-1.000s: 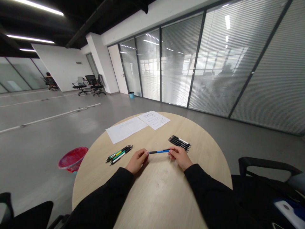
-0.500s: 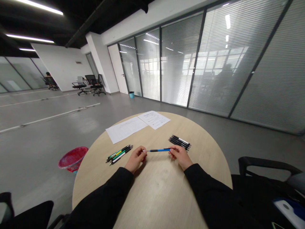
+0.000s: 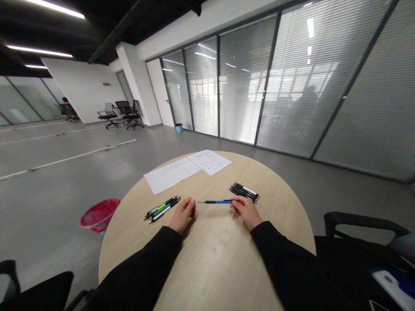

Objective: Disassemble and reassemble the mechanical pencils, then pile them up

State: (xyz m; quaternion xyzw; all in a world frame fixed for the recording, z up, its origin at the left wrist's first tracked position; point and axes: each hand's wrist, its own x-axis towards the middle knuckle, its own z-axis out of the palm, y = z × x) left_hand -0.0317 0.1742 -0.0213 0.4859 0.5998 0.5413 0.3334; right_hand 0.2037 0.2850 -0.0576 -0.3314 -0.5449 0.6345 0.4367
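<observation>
A blue pen (image 3: 222,201) with a black grip lies level between my two hands, a little above the table. My right hand (image 3: 245,209) is closed on its right end. From its left end a thin grey refill (image 3: 201,202) sticks out to the fingertips of my left hand (image 3: 183,214), which is closed in a pinch on it. Whether a small tip piece is also inside those fingers is hidden. Beside my left hand lies a group of green, yellow, white and black pens (image 3: 162,209). Several black pens (image 3: 243,192) lie just beyond my right hand.
Two printed sheets (image 3: 171,176) lie at the far side of the round wooden table (image 3: 214,268). A red basin (image 3: 100,214) stands to the left, below the table's edge. Office chairs flank the table, one armrest (image 3: 363,220) at the right.
My left hand has moved slightly left and the pen slightly right and up. More of the thin refill now shows between the pen's grip and my left fingertips.
</observation>
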